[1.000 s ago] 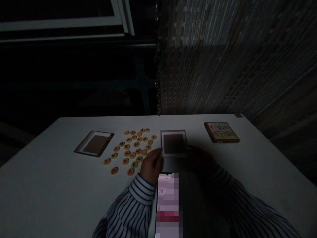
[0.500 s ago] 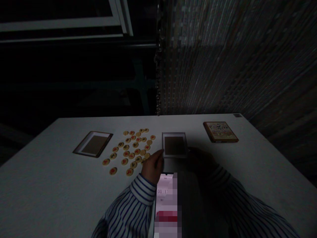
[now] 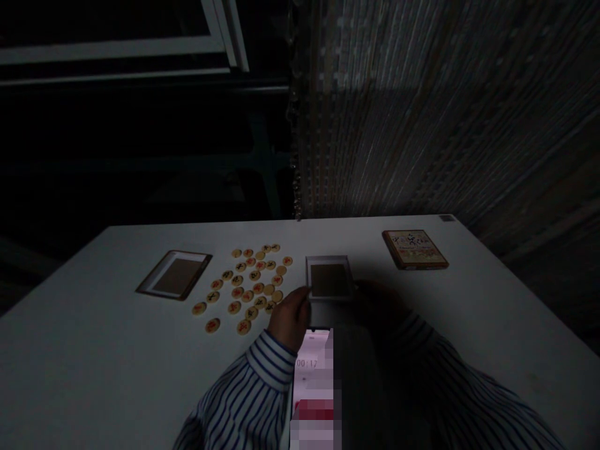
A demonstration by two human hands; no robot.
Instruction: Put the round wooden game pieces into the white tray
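While curtains point(image 3: 375, 137) hang (dimly), a white table point(image 3: 103, 331) stands.

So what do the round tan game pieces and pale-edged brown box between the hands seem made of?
Round tan game pieces: probably smooth wood, possibly plastic, from even tan faces; no grain shows. Pale-edged brown box: perhaps matte cardboard, from thin walls and dull base; dimness leaves it open.

Forearms point(image 3: 248, 387) angled forward, converging — left fingers point(image 3: 299, 301) gripping — right fingers point(image 3: 377, 294) shadowed, hard to read.
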